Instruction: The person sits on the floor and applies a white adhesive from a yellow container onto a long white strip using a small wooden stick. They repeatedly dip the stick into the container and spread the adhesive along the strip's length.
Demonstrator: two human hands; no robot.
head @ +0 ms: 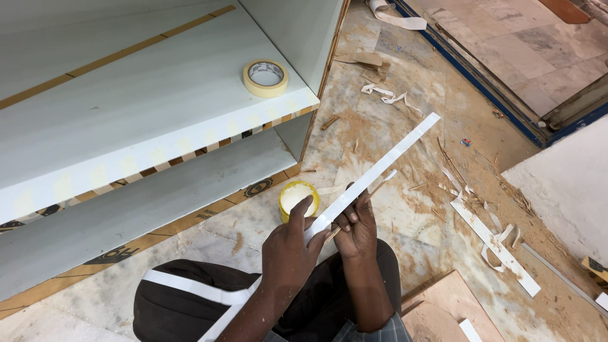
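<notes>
The left hand [288, 244] pinches the white strip [380, 168] from above; the right hand [356, 225] closes round a thin stick [334, 235] under it. The strip lies over the lap, its long axis running from near left up to far right, its free end above the littered floor [443, 95]. Unsupported, that far end could sag, kink, or pick up sawdust. A yellow tub [296, 197] sits just beside the hands.
</notes>
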